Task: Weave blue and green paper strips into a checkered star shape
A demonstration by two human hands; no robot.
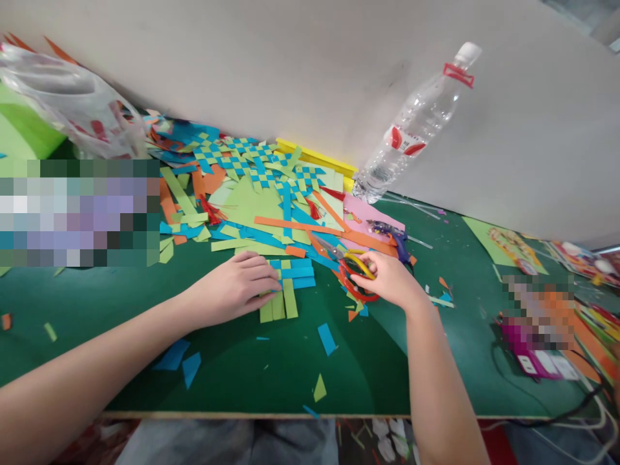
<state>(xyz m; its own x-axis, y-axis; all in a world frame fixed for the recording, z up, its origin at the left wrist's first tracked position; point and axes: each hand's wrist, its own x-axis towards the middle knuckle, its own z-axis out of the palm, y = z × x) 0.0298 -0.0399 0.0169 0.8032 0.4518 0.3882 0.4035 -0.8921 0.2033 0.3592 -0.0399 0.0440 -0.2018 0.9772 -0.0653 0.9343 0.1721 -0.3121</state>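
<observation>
My left hand lies flat over the left part of a small woven piece of blue and light green paper strips. Its fingertips press on the strips, and the part beneath them is hidden. To the right, my right hand has its fingers closed on a pair of scissors with one yellow and one red handle. The metal blades point up and left, across orange and blue paper strips. I cannot tell whether the blades are fully together.
Behind lie checkered blue-green weavings, a green sheet and an orange strip. A clear plastic bottle leans near the wall. A blue glue gun rests on pink paper. Paper scraps dot the green table.
</observation>
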